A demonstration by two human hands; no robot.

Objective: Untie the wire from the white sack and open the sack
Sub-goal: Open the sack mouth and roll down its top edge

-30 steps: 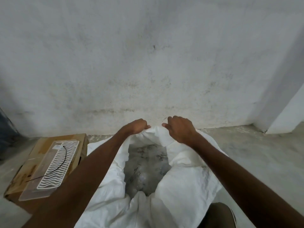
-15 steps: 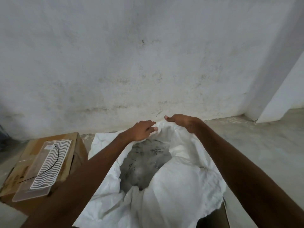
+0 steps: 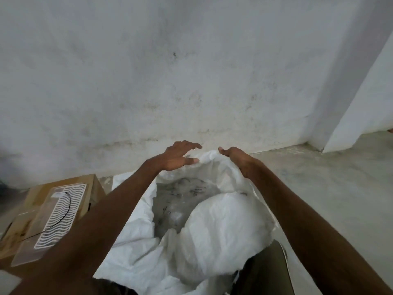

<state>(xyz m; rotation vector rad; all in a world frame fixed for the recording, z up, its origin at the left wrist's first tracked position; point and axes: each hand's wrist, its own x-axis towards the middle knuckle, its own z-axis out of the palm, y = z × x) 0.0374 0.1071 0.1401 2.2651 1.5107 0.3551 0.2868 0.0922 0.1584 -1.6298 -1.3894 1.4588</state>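
The white sack (image 3: 223,231) stands on the floor in front of me with its mouth open, and clear plastic with dark marks (image 3: 180,201) shows inside. My left hand (image 3: 180,156) hovers over the far rim with fingers spread; only the thumb is close to the fabric. My right hand (image 3: 234,159) grips the far rim just to the right, its fingers curled behind the cloth. A thin black wire (image 3: 63,213) lies loose on a clear panel with a white wavy pattern (image 3: 53,220), away from the sack.
A cardboard box (image 3: 91,186) carrying the panel sits on the floor to the left of the sack. A stained white wall (image 3: 191,81) rises close behind. Bare concrete floor (image 3: 329,188) spreads to the right, up to a wall corner.
My left hand has let go of the rim and spread its fingers. Both hands have moved farther toward the wall, and the sack's mouth now gapes wider.
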